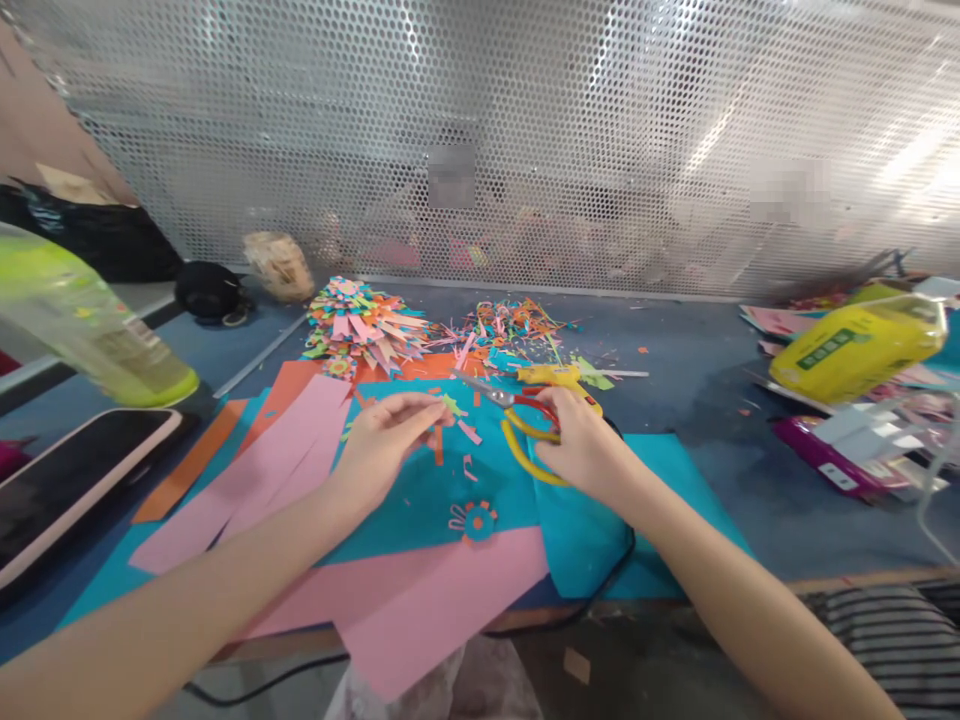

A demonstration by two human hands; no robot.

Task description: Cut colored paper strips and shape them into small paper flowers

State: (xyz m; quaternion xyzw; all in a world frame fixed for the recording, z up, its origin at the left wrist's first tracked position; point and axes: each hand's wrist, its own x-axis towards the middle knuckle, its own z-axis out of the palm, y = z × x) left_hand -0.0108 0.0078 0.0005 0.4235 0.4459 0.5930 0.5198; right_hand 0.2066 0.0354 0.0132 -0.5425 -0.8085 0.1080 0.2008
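My left hand [394, 430] is closed in a pinch, with a small green paper strip [452, 404] at its fingertips. In my right hand [589, 440] is a pair of scissors [517, 408] with red and yellow handles, spread apart, blades pointing left toward the pinched strip. Under both hands lies blue paper [420, 510] with orange and pink snippets on it. Closer to me on that sheet sits a round blue paper flower [480, 521] with orange dots and a looped pink strip beside it. A yellow glue gun [553, 376] lies just behind the scissors, partly hidden by my right hand.
Pink sheets [442, 605] overhang the front edge. Behind are a fringed paper cone [360, 325] and shredded paper [517, 325]. Bottles stand left [90, 320] and lie right [859, 345]. A phone [71, 490] is at left; a perforated metal panel [525, 130] closes the back.
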